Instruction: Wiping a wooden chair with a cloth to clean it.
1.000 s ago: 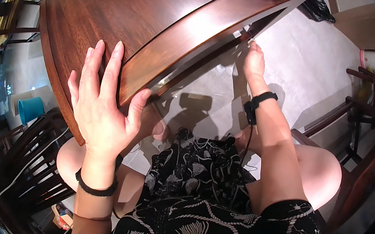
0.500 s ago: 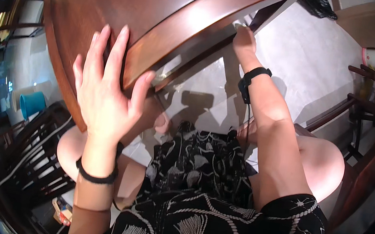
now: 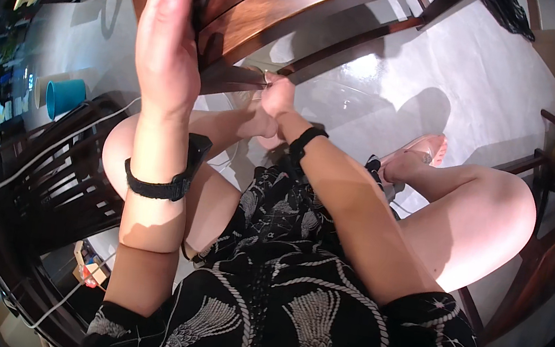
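Note:
My left hand [image 3: 167, 51] is seen edge-on at the near left corner of the dark wooden table [image 3: 271, 13], fingers stretched out, some running beyond the picture's top edge. Whether its palm touches the wood I cannot tell. Under the table's near edge, my right hand [image 3: 280, 97] is closed beside the end of a wooden rail [image 3: 230, 80]. A small pale bit shows at its fingertips, but what the fingers hold is mostly hidden. Both wrists wear black straps.
My bare legs [image 3: 469, 222] are spread on either side, with a foot [image 3: 422, 155] on the shiny grey floor [image 3: 389, 83]. A dark slatted chair [image 3: 71, 180] stands left, a white cable [image 3: 44, 165] across it. Beyond is a teal bin [image 3: 64, 98]. Dark wooden furniture [image 3: 551, 247] stands right.
My right hand has moved left and nearer, from the far part of the table's underside to the rail end. My left hand has turned edge-on and shifted up. The view has shifted too.

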Action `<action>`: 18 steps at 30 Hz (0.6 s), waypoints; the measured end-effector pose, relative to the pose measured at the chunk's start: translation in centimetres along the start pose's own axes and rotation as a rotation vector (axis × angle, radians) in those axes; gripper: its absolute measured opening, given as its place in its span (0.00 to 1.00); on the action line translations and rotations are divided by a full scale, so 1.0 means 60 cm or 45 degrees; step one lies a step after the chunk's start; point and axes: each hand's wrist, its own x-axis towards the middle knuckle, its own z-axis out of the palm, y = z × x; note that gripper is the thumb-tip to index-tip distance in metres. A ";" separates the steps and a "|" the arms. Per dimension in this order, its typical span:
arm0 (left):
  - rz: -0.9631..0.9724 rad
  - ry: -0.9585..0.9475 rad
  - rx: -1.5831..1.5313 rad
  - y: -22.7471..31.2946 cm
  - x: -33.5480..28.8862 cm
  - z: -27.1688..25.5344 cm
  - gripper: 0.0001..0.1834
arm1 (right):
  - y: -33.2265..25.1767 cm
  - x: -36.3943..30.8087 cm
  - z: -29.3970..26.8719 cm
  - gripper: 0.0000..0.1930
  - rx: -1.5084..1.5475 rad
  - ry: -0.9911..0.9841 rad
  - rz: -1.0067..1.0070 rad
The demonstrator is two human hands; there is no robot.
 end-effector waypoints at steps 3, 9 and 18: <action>-0.054 0.261 -0.177 0.048 -0.005 -0.056 0.35 | -0.079 -0.014 -0.031 0.16 0.043 -0.081 0.114; -0.143 0.527 -0.024 0.068 -0.003 -0.159 0.29 | -0.219 -0.066 -0.091 0.13 0.502 0.075 -0.041; -0.756 0.483 -0.257 -0.015 -0.033 -0.128 0.39 | -0.255 -0.093 -0.113 0.10 0.377 0.383 -0.607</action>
